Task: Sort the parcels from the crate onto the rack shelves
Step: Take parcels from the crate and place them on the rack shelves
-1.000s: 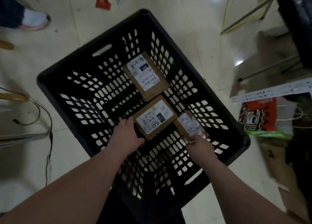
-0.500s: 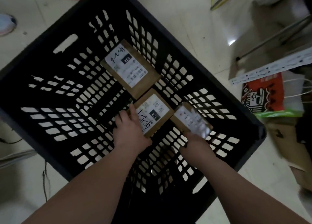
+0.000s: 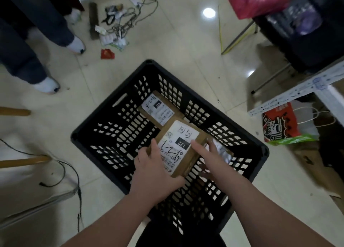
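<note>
Up from the crate (image 3: 149, 64) on the pale tiled floor (image 3: 167, 41) we lifted the parcel (image 3: 176, 144); our left hand (image 3: 154, 170) grips it, while the right hand (image 3: 214, 163) has an unclear hold.

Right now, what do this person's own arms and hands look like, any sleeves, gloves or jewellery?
Both forearms are bare to the frame's lower edge, no sleeve showing. The left hand and right hand wear no gloves; no watch, ring or wristband is visible.

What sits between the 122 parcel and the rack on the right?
Only the crate's right wall, if the 122 parcel sits below its rim; that I cannot tell. Left hand grips it. Nothing else visible before the rack beam.
</note>
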Tool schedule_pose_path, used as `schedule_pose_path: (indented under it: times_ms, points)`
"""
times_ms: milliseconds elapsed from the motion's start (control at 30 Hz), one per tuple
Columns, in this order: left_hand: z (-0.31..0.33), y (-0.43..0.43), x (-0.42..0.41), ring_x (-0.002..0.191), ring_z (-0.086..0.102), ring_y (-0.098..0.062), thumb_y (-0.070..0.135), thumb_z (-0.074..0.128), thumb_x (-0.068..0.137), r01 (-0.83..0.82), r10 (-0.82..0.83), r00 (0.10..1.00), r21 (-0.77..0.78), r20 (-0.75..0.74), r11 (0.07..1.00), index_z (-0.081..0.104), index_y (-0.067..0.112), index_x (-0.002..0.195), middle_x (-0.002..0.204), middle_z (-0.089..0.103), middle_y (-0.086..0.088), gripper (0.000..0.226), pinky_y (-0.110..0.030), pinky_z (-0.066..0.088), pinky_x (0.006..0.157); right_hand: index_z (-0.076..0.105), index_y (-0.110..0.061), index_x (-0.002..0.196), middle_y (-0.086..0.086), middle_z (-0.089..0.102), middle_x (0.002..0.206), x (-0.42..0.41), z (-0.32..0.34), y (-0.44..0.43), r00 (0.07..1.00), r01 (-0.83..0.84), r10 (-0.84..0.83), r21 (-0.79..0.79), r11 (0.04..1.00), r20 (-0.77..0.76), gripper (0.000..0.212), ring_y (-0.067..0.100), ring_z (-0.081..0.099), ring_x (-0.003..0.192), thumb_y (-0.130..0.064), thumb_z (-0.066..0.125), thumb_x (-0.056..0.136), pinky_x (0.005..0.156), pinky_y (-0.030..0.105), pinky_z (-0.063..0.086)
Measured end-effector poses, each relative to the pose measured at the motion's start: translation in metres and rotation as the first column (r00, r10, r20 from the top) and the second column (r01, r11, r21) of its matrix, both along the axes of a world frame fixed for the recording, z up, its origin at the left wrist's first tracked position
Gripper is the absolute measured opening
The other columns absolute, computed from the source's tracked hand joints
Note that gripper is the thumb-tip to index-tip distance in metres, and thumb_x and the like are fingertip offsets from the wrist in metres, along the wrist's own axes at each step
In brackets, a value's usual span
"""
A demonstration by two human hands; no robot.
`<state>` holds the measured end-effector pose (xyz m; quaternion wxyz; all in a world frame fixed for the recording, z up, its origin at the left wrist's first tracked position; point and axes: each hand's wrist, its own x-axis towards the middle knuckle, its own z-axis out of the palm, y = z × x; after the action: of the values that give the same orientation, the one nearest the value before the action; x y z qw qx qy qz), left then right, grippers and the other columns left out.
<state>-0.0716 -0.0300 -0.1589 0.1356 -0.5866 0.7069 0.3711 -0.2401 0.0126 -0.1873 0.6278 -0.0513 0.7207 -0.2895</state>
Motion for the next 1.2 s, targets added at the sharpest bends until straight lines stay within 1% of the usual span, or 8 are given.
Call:
schedule_pose_path:
  times_ms: [133, 333, 433, 533, 633, 900, 1033, 1200]
  points:
    - [0.059, -0.023, 0.011, 0.137, 0.009, -0.022, 0.061, 0.068, 0.056, 0.149, -0.157, 0.978, -0.068, -0.138, 0.987, -0.012, 0.027, 0.149, 0.147, 0.004, 0.004, 0.127, -0.039, 0.029, 0.111, 0.034, -0.032, 0.147, 0.006, 0.054, 0.134, -0.004, 0.053, -0.002, 0.968, 0.214, -0.194, -0.117, 0.970, 0.159, 0.112, 0.030, 0.055, 0.117, -0.074, 0.075, 0.051, 0.090, 0.047, 0.053]
    - [0.141, -0.055, 0.013, 0.145, -0.002, -0.017, 0.037, 0.074, 0.068, 0.318, -0.397, 0.877, -0.291, -0.272, 0.902, -0.005, 0.027, 0.151, 0.155, -0.010, 0.006, 0.115, -0.030, 0.013, 0.115, 0.059, -0.015, 0.128, 0.016, 0.061, 0.130, -0.003, 0.122, 0.016, 0.834, 0.512, -0.403, -0.254, 0.821, 0.378, 0.058, 0.032, 0.062, 0.113, -0.032, 0.074, 0.075, 0.086, 0.045, 0.056]
    - [0.172, -0.050, -0.005, 0.146, 0.002, -0.018, 0.029, 0.075, 0.075, 0.023, -0.144, 0.885, -0.267, -0.443, 0.964, -0.006, 0.031, 0.151, 0.159, -0.004, -0.001, 0.111, -0.034, 0.009, 0.115, 0.058, -0.015, 0.127, 0.016, 0.065, 0.126, 0.005, 0.155, 0.022, 0.638, 0.750, -0.560, -0.262, 0.608, 0.529, 0.052, 0.034, 0.061, 0.116, -0.024, 0.067, 0.077, 0.096, 0.049, 0.052]
    - [0.191, -0.036, -0.023, 0.142, 0.023, -0.021, 0.044, 0.084, 0.063, -0.210, 0.353, 0.697, 0.293, -0.624, 0.933, -0.006, 0.039, 0.149, 0.158, 0.015, 0.001, 0.125, -0.047, 0.024, 0.114, 0.061, -0.019, 0.124, 0.012, 0.068, 0.121, 0.014, 0.187, 0.034, 0.553, 0.822, -0.587, -0.271, 0.502, 0.591, 0.042, 0.030, 0.062, 0.115, -0.022, 0.062, 0.083, 0.087, 0.042, 0.057]
    - [0.197, -0.013, -0.038, 0.124, 0.048, -0.023, 0.050, 0.089, 0.050, -0.111, 0.561, 0.548, 0.611, -0.621, 0.784, 0.019, 0.049, 0.142, 0.144, 0.044, 0.003, 0.116, -0.043, 0.047, 0.095, 0.064, -0.019, 0.120, 0.012, 0.069, 0.118, 0.020, 0.207, 0.055, 0.589, 0.793, -0.539, -0.299, 0.531, 0.602, 0.044, 0.030, 0.060, 0.114, -0.027, 0.064, 0.077, 0.081, 0.037, 0.058]
    - [0.232, 0.042, -0.073, 0.106, 0.063, -0.025, 0.020, 0.083, 0.059, -0.009, 0.547, 0.443, 0.607, -0.710, 0.795, 0.040, 0.041, 0.132, 0.115, 0.066, 0.006, 0.088, -0.051, 0.044, 0.097, 0.070, -0.020, 0.106, 0.003, 0.069, 0.098, 0.009, 0.238, 0.138, 0.681, 0.721, -0.514, -0.357, 0.594, 0.521, 0.043, 0.017, 0.061, 0.084, -0.040, 0.079, 0.069, 0.082, 0.038, 0.054]
    - [0.252, 0.077, -0.091, 0.109, 0.060, -0.031, 0.010, 0.063, 0.081, 0.033, 0.525, 0.433, 0.595, -0.733, 0.803, 0.045, 0.039, 0.129, 0.121, 0.061, -0.004, 0.059, -0.056, 0.045, 0.095, 0.062, -0.028, 0.126, 0.006, 0.059, 0.127, -0.017, 0.257, 0.195, 0.664, 0.748, -0.614, -0.387, 0.540, 0.427, 0.096, 0.022, 0.055, 0.117, -0.062, 0.089, 0.040, 0.085, 0.040, 0.049]
    - [0.270, 0.134, -0.107, 0.108, 0.056, -0.033, 0.009, 0.050, 0.085, 0.204, 0.331, 0.497, 0.479, -0.802, 0.854, 0.060, 0.032, 0.113, 0.121, 0.060, -0.009, 0.037, -0.050, 0.050, 0.089, 0.061, -0.030, 0.127, 0.004, 0.064, 0.129, -0.038, 0.279, 0.270, 0.713, 0.691, -0.613, -0.490, 0.532, 0.341, 0.067, 0.023, 0.051, 0.127, -0.060, 0.064, 0.068, 0.108, 0.046, 0.038]
